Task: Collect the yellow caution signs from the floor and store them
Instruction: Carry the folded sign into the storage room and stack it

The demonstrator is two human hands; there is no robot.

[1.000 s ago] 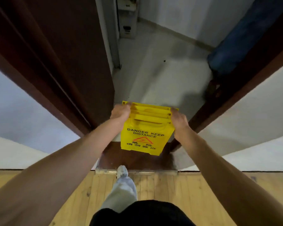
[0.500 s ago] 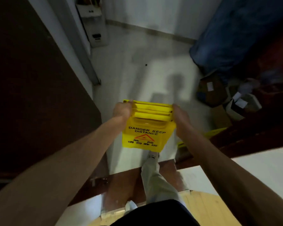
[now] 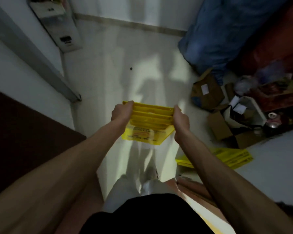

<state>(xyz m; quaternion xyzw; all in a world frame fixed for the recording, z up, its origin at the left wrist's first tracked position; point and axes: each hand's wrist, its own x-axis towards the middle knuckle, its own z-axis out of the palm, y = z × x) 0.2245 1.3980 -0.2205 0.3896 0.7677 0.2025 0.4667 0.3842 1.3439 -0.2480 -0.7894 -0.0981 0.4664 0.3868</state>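
Note:
I hold a stack of folded yellow caution signs (image 3: 149, 127) in front of me, above a pale floor. My left hand (image 3: 121, 112) grips the stack's left edge and my right hand (image 3: 181, 118) grips its right edge. The front face shows dark lettering and a red triangle, blurred. More yellow caution signs (image 3: 232, 157) lie flat on the floor at the right, partly hidden behind my right forearm.
Cardboard boxes (image 3: 220, 127) and mixed clutter fill the right side, under a blue cover (image 3: 215, 39). A dark brown door (image 3: 24, 132) stands at the left, with a grey rail (image 3: 41, 65) and a white wall unit (image 3: 63, 27) behind. The pale floor (image 3: 125, 65) stretches ahead.
I have walked through the doorway into the dim room with the stack still in both hands. The signs lying on the floor and the boxes have come into full view at the right.

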